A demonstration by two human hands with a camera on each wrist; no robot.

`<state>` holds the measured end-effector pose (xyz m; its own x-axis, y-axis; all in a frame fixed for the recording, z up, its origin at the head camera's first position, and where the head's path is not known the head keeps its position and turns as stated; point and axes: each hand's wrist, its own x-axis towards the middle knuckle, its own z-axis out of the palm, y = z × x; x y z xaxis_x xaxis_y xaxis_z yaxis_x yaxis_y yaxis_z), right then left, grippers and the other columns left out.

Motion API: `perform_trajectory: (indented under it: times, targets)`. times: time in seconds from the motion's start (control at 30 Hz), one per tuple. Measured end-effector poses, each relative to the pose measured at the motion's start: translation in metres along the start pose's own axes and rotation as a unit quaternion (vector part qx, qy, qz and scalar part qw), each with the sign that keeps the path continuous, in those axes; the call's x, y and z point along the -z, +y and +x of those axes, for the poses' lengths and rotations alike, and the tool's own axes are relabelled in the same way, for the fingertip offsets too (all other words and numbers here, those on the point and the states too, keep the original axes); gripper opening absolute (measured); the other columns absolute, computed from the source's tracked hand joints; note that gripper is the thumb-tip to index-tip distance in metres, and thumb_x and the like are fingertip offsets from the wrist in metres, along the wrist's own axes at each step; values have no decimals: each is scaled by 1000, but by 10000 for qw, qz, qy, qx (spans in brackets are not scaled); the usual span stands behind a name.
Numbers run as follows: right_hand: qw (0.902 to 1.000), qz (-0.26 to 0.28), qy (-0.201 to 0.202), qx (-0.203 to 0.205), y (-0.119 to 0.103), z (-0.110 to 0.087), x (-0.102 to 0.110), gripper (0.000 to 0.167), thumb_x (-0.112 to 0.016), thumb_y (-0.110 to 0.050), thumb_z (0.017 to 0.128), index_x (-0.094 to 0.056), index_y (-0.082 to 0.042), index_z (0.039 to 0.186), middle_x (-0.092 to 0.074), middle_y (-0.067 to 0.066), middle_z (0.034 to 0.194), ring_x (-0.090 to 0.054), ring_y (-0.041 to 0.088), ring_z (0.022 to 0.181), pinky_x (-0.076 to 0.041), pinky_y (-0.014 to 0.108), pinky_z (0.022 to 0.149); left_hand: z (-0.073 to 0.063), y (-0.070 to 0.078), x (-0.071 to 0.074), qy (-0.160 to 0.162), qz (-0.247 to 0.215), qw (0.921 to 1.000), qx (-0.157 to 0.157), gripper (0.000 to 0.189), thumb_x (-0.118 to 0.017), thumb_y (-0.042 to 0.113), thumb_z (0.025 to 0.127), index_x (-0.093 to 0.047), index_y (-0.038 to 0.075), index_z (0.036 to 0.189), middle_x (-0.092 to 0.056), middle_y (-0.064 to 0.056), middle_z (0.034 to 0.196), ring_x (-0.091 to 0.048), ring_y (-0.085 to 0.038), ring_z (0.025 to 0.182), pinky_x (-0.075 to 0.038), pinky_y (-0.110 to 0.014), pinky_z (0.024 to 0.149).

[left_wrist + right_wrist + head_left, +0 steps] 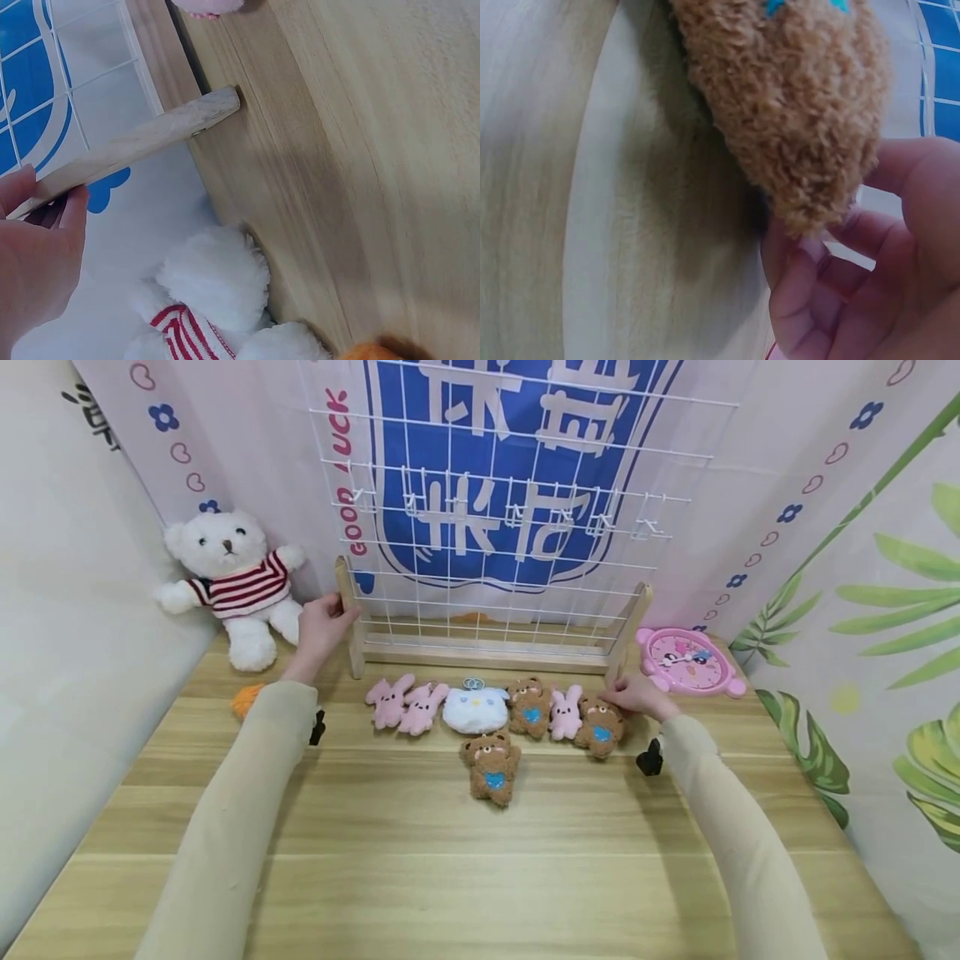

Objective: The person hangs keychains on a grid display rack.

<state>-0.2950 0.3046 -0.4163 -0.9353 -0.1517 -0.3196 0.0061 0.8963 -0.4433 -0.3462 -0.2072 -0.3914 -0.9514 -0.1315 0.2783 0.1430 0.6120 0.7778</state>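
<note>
My left hand (324, 628) grips the left wooden post (142, 142) of a white wire grid rack (487, 602), thumb on one side and fingers on the other. At the row's right end, my right hand (643, 695) pinches the edge of a brown bear plush keychain (602, 728) with a blue heart. In the right wrist view this bear's fluffy body (795, 112) hides some fingertips. Beside it lie a pink bunny plush (566, 713), another brown bear (531, 708), a white plush (475, 710) and two more pink bunnies (406, 706). One brown bear (491, 768) lies in front.
Several hooks (514, 514) hang on the grid. A white teddy bear (238, 578) in a striped shirt sits at left, near an orange object (246, 700) partly behind the left sleeve. A pink clock (690, 662) lies at right. The wooden table (480, 877) extends forward.
</note>
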Motion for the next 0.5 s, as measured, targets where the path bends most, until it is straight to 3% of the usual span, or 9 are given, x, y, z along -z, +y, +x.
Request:
perform_trajectory:
  times: [0.13, 0.37, 0.5]
  targets:
    - [9997, -236, 25, 40, -3, 1, 0, 37, -60, -36, 96, -57, -12, 69, -55, 2, 71, -51, 15, 69, -41, 22, 61, -2, 1, 1, -109, -58, 9999, 81, 31, -60, 18, 98, -66, -8, 112, -69, -27, 115, -50, 2, 80, -39, -6, 70]
    - [9987, -437, -172, -183, -5, 7, -2, 52, -58, -54, 94, -42, -20, 58, -43, -5, 60, -47, 11, 61, -41, 22, 61, -3, 0, 2, -195, -253, 9993, 189, 33, -60, 17, 98, -65, -7, 120, -68, -26, 122, -51, 6, 84, -41, -3, 74]
    - [9987, -261, -369, -221, -5, 9, -2, 51, -59, -54, 93, -46, -18, 59, -39, -7, 58, -40, 9, 57, -38, 22, 57, -3, -1, 3, -185, -319, 9992, 161, 32, -60, 15, 98, -66, -7, 119, -68, -27, 121, -49, 10, 81, -40, -2, 73]
